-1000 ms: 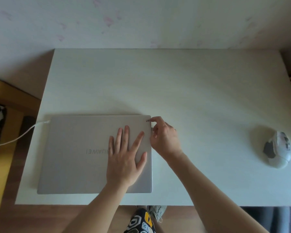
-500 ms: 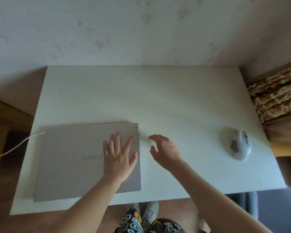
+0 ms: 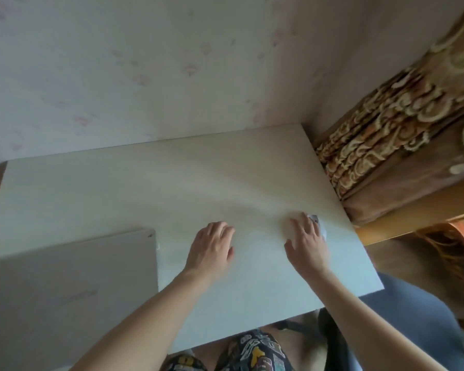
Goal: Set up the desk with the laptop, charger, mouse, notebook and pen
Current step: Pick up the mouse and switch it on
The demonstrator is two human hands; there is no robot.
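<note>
The closed silver laptop (image 3: 70, 285) lies at the desk's near left corner. To its right, my left hand (image 3: 212, 250) rests on the bare white desk (image 3: 145, 188) with loosely bent fingers and holds nothing. Near the desk's right edge, my right hand (image 3: 307, 242) lies over the white and grey mouse (image 3: 319, 223) and covers most of it; only the mouse's far right side shows past my fingers. No notebook or pen is in view.
The wall runs along the desk's far edge. A brown patterned cover (image 3: 386, 135) on wooden furniture stands close against the desk's right side. A grey-blue chair seat (image 3: 413, 325) sits below the desk's near right corner.
My left hand came off the laptop lid and moved right onto the desk. My right hand left the laptop's corner and travelled right onto the mouse. The view swung to the right.
</note>
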